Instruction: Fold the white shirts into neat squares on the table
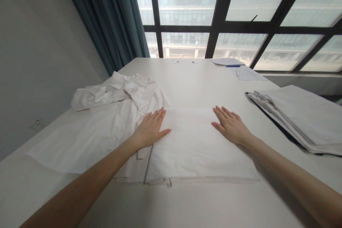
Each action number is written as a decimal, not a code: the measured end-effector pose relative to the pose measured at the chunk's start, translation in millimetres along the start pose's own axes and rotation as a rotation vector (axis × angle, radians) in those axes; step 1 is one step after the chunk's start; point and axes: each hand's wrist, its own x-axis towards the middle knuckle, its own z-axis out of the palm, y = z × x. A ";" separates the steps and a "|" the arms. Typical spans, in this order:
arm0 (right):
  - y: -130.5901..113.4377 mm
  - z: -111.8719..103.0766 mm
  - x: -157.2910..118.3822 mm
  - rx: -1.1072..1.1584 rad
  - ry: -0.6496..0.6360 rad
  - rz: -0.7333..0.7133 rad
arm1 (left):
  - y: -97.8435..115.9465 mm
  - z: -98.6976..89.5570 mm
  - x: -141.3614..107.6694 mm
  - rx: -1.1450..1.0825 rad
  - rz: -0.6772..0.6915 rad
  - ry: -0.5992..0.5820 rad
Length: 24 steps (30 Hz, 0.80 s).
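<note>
A white cloth garment, folded into a flat rectangle (192,146), lies on the white table in front of me. My left hand (151,127) rests flat on its upper left side, fingers stretched out and thumb apart. On its upper right edge my right hand (231,124) lies palm down, also with fingers extended. Neither hand grips the fabric. Spread to the left, partly under my left forearm, is a loose, crumpled white garment (107,124) with sleeve-like folds. Whether it joins the folded part, I cannot tell.
A stack of folded white cloths (307,117) on a dark base sits at the right edge. Papers (227,61) and a blue pen (233,66) lie at the table's far end (184,73). Beyond are a window and a dark teal curtain (114,17); a grey wall stands left.
</note>
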 end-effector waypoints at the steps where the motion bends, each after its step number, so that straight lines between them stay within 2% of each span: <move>1: 3.3 0.9 -3.6 0.007 -0.001 0.015 | 0.3 -0.3 -0.3 0.000 -0.002 -0.003; 7: 12.9 9.3 -15.5 0.100 0.061 0.063 | 4.8 -1.1 -1.6 0.038 -0.024 0.055; 11: 16.8 12.3 -14.8 0.226 0.143 0.066 | 15.7 -12.4 -3.1 0.072 0.010 0.103; 14: 19.7 12.0 -13.6 0.344 0.244 0.067 | 34.4 -26.3 -8.8 -0.007 0.130 0.070; 20: 17.4 3.7 -16.3 0.368 0.368 0.020 | 79.4 -41.4 -30.2 -0.326 0.523 -0.121; 24: 4.8 -8.2 -21.2 0.336 0.355 -0.096 | 87.3 -40.5 -34.8 -0.407 0.603 -0.171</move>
